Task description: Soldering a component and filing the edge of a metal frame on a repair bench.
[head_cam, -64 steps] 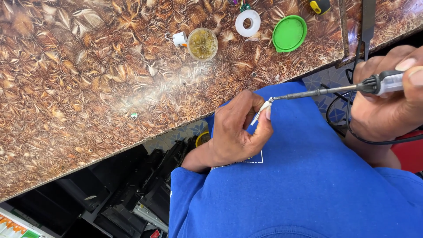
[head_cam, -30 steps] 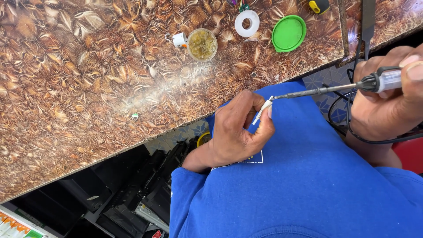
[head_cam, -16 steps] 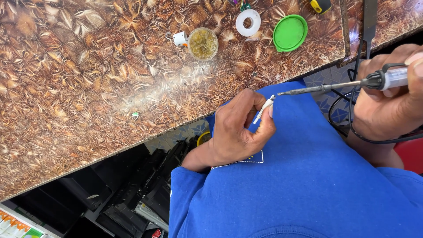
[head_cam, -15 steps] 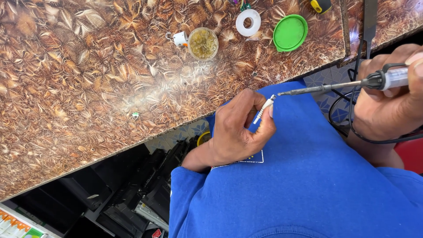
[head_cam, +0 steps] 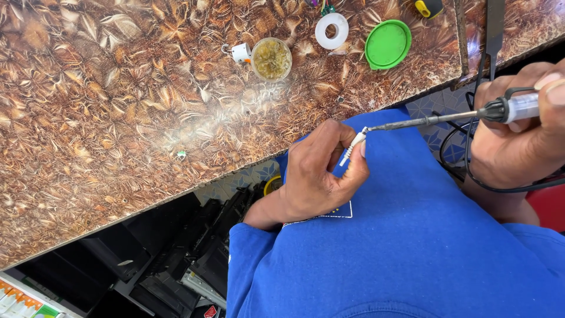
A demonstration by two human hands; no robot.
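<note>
White and thin, the small connector piece sits pinched between thumb and fingertips of the left hand, held over the blue shirt just off the table edge. The right hand has its fingers wrapped tight around a soldering iron, whose tip touches the piece's upper end.

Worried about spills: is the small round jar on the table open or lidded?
Open: the jar shows its yellowish contents, and a green lid lies apart.

Bright, sharp, glare on tabletop
</note>
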